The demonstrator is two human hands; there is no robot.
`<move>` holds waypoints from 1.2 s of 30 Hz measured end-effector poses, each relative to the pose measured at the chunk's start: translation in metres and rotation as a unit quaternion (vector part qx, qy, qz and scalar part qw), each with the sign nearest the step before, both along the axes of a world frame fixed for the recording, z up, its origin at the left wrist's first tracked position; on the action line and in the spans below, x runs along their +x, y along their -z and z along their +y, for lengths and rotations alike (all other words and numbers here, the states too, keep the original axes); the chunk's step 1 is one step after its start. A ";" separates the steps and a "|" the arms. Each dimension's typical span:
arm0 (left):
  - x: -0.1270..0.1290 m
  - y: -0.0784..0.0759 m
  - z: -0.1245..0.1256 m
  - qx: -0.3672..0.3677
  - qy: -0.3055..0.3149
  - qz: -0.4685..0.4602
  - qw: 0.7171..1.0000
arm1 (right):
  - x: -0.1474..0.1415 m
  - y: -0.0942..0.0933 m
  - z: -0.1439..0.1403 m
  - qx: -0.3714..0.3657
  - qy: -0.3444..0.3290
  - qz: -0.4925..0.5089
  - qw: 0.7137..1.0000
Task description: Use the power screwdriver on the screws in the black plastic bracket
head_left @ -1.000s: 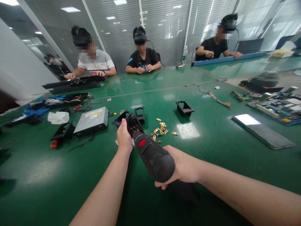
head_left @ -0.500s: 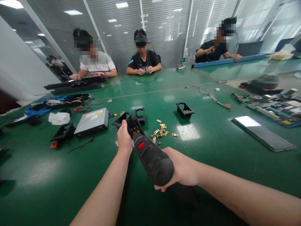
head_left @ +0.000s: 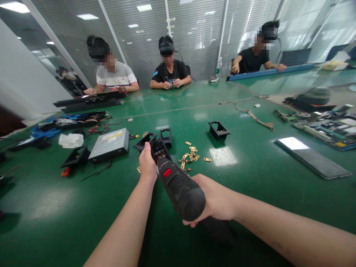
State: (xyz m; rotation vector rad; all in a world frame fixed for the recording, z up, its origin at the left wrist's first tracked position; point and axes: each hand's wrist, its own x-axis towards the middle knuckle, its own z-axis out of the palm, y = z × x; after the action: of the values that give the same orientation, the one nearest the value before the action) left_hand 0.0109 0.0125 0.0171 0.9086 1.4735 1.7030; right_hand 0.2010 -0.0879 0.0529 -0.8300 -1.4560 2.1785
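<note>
My left hand (head_left: 148, 163) is closed on a black plastic housing (head_left: 160, 148) that has brass parts inside. In my right hand (head_left: 207, 198) is a black cordless drill (head_left: 180, 189) with a red button on top. The drill's front end points into the housing; its tip is hidden behind the drill body. Beside the housing lie loose brass plates and screws (head_left: 191, 155). Two similar black housings, one at the left (head_left: 145, 141) and one behind (head_left: 166, 136), are close to my left hand. Another black housing (head_left: 218, 129) stands further right with brass pieces in it.
To the left are a silver disc drive (head_left: 109, 144), a further black housing (head_left: 75, 156) and white tissue (head_left: 71, 140). A flat grey panel (head_left: 313, 157) and circuit boards (head_left: 330, 128) lie at the right. Three people sit across the green table (head_left: 116, 207).
My hands, the drill and the housing hold almost the same place, and the view shifts slightly. Across the table, the person at the right has lowered a hand to the blue bar.
</note>
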 end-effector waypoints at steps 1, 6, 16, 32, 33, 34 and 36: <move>0.000 0.000 0.000 -0.002 -0.001 -0.002 1.000 | 0.000 0.000 0.000 -0.002 0.000 -0.001 1.000; 0.001 -0.001 -0.001 -0.008 -0.007 -0.008 1.000 | 0.000 -0.001 0.000 -0.007 0.000 0.000 1.000; -0.006 0.011 0.005 0.007 0.000 0.000 1.000 | -0.001 -0.004 -0.001 -0.006 -0.002 0.002 1.000; 0.001 -0.002 -0.002 -0.005 -0.009 -0.014 1.000 | -0.001 -0.001 -0.001 0.004 -0.003 -0.007 1.000; 0.002 -0.004 -0.003 -0.004 -0.009 -0.018 1.000 | -0.001 -0.001 -0.001 -0.001 -0.002 -0.006 1.000; 0.002 -0.005 -0.003 -0.004 -0.010 -0.023 1.000 | -0.001 0.000 -0.001 -0.005 0.001 -0.007 1.000; 0.002 -0.006 -0.004 -0.008 -0.012 -0.029 0.999 | -0.001 0.000 0.000 -0.007 0.002 -0.005 1.000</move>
State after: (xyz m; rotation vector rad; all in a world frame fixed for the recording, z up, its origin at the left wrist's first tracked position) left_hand 0.0130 0.0088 0.0229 0.8303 1.4632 1.7182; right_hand 0.1999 -0.0884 0.0526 -0.8488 -1.4448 2.1868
